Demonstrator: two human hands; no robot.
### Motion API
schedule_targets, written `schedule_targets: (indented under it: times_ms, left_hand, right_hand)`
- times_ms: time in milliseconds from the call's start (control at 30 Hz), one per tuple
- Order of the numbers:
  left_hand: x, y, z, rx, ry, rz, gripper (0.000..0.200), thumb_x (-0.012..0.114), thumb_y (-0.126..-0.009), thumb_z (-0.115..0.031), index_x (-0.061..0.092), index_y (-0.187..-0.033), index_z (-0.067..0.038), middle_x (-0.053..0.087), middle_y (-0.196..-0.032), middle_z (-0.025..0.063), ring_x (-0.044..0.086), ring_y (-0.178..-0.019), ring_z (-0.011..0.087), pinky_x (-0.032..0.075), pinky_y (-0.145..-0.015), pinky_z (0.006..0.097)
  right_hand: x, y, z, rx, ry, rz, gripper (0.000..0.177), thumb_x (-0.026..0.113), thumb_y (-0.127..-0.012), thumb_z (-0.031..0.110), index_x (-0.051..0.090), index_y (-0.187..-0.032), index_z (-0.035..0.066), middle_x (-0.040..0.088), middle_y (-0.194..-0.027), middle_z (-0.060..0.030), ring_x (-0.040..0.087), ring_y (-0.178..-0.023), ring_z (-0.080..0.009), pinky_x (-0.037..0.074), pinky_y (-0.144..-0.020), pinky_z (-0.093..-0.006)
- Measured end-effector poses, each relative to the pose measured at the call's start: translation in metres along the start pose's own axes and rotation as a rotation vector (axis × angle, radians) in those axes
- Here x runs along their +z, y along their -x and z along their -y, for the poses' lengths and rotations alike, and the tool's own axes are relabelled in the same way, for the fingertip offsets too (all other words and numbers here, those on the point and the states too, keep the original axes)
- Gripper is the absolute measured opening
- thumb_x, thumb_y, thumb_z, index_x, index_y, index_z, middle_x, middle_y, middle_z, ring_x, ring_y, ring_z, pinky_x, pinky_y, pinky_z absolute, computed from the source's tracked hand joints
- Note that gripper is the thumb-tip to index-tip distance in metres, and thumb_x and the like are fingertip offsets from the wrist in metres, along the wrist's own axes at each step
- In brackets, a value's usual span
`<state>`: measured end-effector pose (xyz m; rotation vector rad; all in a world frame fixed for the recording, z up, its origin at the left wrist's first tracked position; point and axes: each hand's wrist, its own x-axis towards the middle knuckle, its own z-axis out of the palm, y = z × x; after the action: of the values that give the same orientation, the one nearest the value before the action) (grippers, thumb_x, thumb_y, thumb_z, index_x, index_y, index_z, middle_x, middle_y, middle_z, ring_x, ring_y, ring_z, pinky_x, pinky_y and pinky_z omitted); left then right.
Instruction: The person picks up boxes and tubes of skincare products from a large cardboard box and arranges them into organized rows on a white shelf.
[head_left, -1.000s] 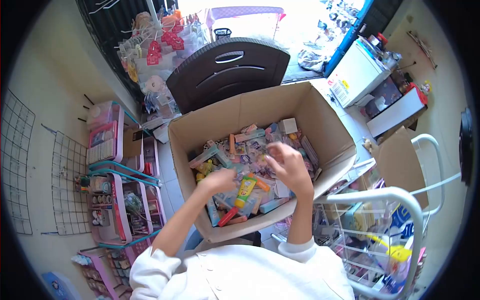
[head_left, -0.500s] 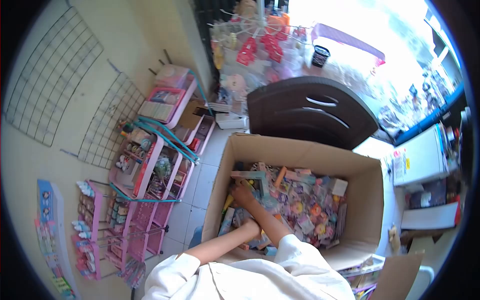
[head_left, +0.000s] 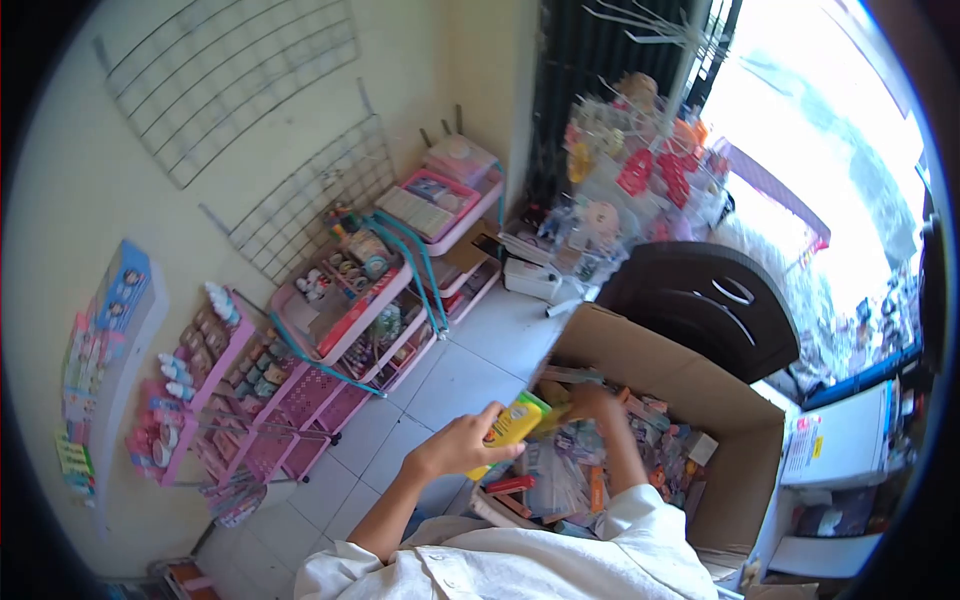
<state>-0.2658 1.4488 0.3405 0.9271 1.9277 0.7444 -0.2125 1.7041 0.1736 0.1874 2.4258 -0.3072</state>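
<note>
My left hand [head_left: 462, 445] is closed on a yellow pack [head_left: 515, 422] with a green edge, held up over the left side of a large cardboard box [head_left: 740, 500]. My right hand [head_left: 597, 403], blurred by motion, is inside the box just right of the pack, near something yellowish; its fingers cannot be made out. Small packaged goods [head_left: 570, 465] in many colours fill the box, among them a red item [head_left: 510, 484] beneath the yellow pack and a small white box [head_left: 700, 447] at the right.
A dark chair back [head_left: 700, 300] stands behind the box. At the left are a pink-shelved cart [head_left: 340, 310], a pink rack [head_left: 300, 420] and wire grids [head_left: 240, 80] on the wall. Hanging goods [head_left: 650, 165] are at the back, and a white container [head_left: 840, 440] at the right.
The view has turned left. My left hand has come up out of the box with the yellow pack in it, and my arms no longer cross. My right hand remains in the box.
</note>
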Motion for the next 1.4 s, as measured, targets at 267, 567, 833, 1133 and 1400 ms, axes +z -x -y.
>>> schedule_targets:
  times_ms: [267, 567, 833, 1133, 1400]
  left_hand:
    - [0.017, 0.135, 0.135, 0.246, 1.010, -0.630, 0.041, 0.065, -0.070, -0.016, 0.034, -0.096, -0.006, 0.048, -0.070, 0.0024, 0.051, -0.046, 0.0104, 0.044, -0.040, 0.0230]
    - [0.037, 0.349, 0.220, 0.118, 1.231, -1.425, 0.029, 0.062, -0.074, -0.017, 0.040, -0.089, -0.006, 0.048, -0.056, 0.0034, 0.049, -0.039, 0.0115, 0.039, -0.034, 0.0243]
    - [0.140, 0.506, 0.243, -0.011, 1.221, -2.326, 0.029, 0.062, -0.074, -0.019, 0.041, -0.085, -0.003, 0.047, -0.054, 0.0034, 0.046, -0.039, 0.0122, 0.039, -0.037, 0.0243]
    - [0.226, 0.584, 0.276, -0.131, 1.239, -2.886, 0.028, 0.061, -0.074, -0.018, 0.039, -0.086, -0.005, 0.047, -0.057, 0.0054, 0.048, -0.041, 0.0134, 0.040, -0.036, 0.0251]
    - [0.182, 0.689, 0.352, -0.131, 1.295, -2.844, 0.029, 0.061, -0.074, -0.018, 0.038, -0.088, -0.005, 0.048, -0.057, 0.0053, 0.048, -0.040, 0.0133, 0.040, -0.036, 0.0249]
  right_hand:
    - [-0.133, 0.201, 0.093, -0.176, -0.479, -0.273, 0.039, 0.062, -0.068, 0.035, 0.057, -0.082, -0.001, 0.058, -0.063, -0.0069, 0.058, -0.055, -0.0150, 0.045, -0.054, -0.0280]
    - [-0.037, 0.083, 0.375, -1.126, -0.988, 0.857, 0.044, 0.063, -0.064, 0.023, 0.042, -0.089, -0.007, 0.052, -0.076, -0.0178, 0.054, -0.057, -0.0204, 0.042, -0.047, -0.0284]
    - [0.089, 0.155, 0.700, -0.898, -1.119, 1.846, 0.046, 0.036, -0.084, 0.044, 0.042, -0.112, 0.007, 0.047, -0.077, -0.0112, 0.042, -0.059, -0.0130, 0.033, -0.059, -0.0256]
    - [0.189, 0.180, 0.843, -0.479, -1.216, 2.107, 0.041, 0.044, -0.083, 0.030, 0.040, -0.115, 0.005, 0.045, -0.104, -0.0119, 0.047, -0.081, -0.0176, 0.036, -0.067, -0.0299]
    - [0.207, 0.172, 0.977, -0.836, -1.011, 2.033, 0.060, 0.063, -0.072, 0.021, 0.033, -0.118, -0.001, 0.047, -0.103, -0.0125, 0.053, -0.089, -0.0273, 0.044, -0.075, -0.0378]
